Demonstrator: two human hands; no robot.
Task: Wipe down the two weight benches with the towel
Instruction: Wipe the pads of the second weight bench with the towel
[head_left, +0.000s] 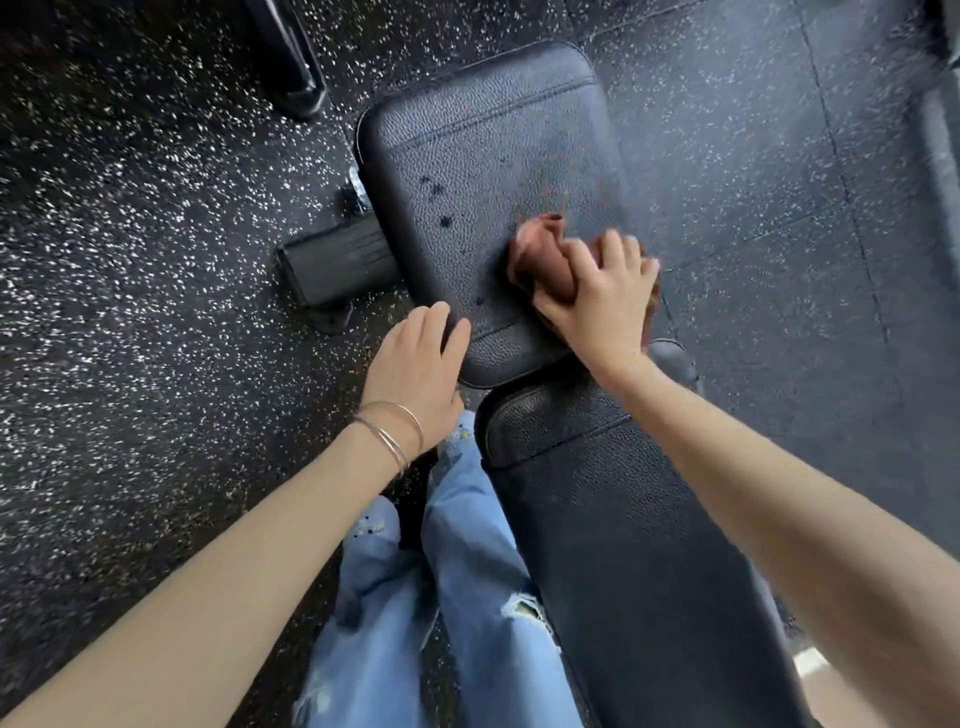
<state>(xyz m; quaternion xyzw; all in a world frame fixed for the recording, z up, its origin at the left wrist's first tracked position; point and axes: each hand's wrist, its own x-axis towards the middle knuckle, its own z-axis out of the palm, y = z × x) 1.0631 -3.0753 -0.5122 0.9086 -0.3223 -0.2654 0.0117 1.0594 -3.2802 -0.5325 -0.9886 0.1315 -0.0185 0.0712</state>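
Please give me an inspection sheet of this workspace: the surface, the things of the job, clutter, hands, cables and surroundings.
Surface: black seat pad with dark wet spots; back pad adjoins it.
Job's things: brown towel bunched on the seat pad, near its right edge.
Clutter: nothing seen.
Hands: right hand grips the towel; left hand open, resting at the pad's left edge, bracelets on the wrist.
Cables: nothing seen.
Surroundings: speckled rubber floor; bench foot; blue jeans.

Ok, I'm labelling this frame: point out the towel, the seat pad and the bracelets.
towel (540, 254): head view, bunched folds left of the fingers.
seat pad (467, 171): head view, bare middle of the upholstery.
bracelets (392, 431): head view, bands across the left wrist.
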